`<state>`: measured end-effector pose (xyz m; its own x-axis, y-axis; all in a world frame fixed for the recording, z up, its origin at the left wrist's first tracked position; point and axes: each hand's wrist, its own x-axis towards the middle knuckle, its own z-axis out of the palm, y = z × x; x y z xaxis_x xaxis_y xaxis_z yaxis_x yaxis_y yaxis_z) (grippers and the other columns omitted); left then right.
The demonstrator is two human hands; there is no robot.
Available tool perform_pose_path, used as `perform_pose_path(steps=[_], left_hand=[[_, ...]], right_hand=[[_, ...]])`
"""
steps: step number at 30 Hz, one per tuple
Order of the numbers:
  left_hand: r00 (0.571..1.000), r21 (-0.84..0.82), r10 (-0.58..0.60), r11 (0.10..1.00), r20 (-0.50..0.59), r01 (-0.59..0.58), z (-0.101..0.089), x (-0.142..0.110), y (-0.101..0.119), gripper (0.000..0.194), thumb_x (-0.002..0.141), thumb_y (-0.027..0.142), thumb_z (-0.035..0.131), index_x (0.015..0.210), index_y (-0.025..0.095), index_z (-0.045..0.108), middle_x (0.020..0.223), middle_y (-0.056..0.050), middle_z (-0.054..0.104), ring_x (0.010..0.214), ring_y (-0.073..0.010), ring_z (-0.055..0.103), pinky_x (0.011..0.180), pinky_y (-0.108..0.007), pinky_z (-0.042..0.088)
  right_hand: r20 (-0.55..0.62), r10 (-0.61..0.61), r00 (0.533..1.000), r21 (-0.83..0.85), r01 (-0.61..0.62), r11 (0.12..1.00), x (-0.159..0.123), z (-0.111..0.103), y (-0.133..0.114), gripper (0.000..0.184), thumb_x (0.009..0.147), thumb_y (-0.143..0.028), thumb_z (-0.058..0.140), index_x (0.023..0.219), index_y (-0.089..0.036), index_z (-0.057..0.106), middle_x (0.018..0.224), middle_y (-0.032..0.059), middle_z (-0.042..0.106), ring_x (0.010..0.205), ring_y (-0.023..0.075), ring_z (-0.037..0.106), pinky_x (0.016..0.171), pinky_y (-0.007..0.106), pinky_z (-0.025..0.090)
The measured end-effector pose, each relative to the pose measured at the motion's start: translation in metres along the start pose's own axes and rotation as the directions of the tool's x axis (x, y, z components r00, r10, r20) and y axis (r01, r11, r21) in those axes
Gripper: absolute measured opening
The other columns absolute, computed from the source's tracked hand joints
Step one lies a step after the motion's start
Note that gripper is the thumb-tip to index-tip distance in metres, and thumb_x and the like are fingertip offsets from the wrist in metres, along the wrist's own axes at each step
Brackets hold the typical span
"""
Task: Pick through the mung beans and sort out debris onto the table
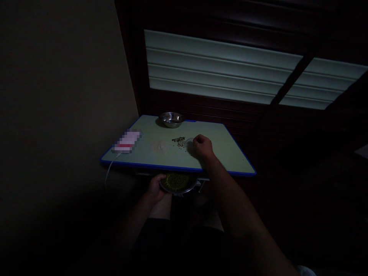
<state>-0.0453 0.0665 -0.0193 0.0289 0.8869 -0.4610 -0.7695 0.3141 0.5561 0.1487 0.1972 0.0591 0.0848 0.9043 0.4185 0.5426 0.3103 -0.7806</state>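
The left hand [156,188] holds the rim of a bowl of green bits [176,181]. Right of that grip (and higher), the right hand [202,145] pinches something clear, just beside dark bits [179,142].

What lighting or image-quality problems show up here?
Head view: dim overall, lower corners nearly black; pale panels brightest; soft shadow beside the right hand on the tabletop; glints in the empty steel bowl; pixelation masks the corded item.
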Motion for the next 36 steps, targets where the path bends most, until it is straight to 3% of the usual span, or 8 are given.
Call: perform_pose_path(steps=[9,17,26,36], left_hand=[[1.000,-0.014,-0.019,1.000,0.014,0.020,-0.0043,0.0048,-0.0011,0.023,0.063,0.011,0.057,0.081,0.009,0.071,0.078,-0.013,0.076,0.085,-0.0311,0.072,0.084,-0.047,0.057],[1.000,-0.028,-0.018,0.999,0.021,0.019,-0.0034,0.0043,-0.0012,0.024,0.063,0.010,0.056,0.082,0.008,0.071,0.080,-0.014,0.076,0.087,-0.0309,0.072,0.086,-0.046,0.056],[1.000,0.010,-0.008,1.000,0.003,0.008,-0.0030,0.0039,-0.0016,0.023,0.066,0.011,0.055,0.082,0.008,0.071,0.076,-0.013,0.075,0.085,-0.0315,0.072,0.085,-0.049,0.056],[1.000,0.024,-0.010,1.000,-0.022,0.010,0.0017,0.0000,0.0004,0.018,0.066,0.010,0.055,0.076,0.011,0.070,0.072,-0.012,0.075,0.084,-0.0300,0.072,0.085,-0.047,0.057]], right_hand=[[-0.006,-0.011,1.000,0.072,0.011,0.997,0.0003,0.0005,-0.0028,0.015,0.069,-0.031,0.050,0.065,-0.019,0.058,0.061,-0.0030,0.056,0.064,0.0132,0.050,0.064,0.026,0.037],[0.017,0.047,0.999,0.031,-0.048,0.998,-0.0001,0.0007,-0.0022,0.014,0.067,-0.030,0.048,0.063,-0.019,0.057,0.059,-0.0029,0.055,0.062,0.0130,0.049,0.060,0.025,0.035],[-0.015,0.029,0.999,-0.048,-0.030,0.998,0.0011,0.0003,0.0013,0.014,0.069,-0.030,0.049,0.063,-0.020,0.057,0.062,-0.0017,0.058,0.063,0.0136,0.050,0.062,0.026,0.036],[0.005,0.042,0.999,-0.003,-0.042,0.999,0.0002,0.0007,0.0000,0.014,0.068,-0.030,0.050,0.064,-0.019,0.058,0.061,-0.0020,0.057,0.062,0.0132,0.050,0.061,0.026,0.037]])
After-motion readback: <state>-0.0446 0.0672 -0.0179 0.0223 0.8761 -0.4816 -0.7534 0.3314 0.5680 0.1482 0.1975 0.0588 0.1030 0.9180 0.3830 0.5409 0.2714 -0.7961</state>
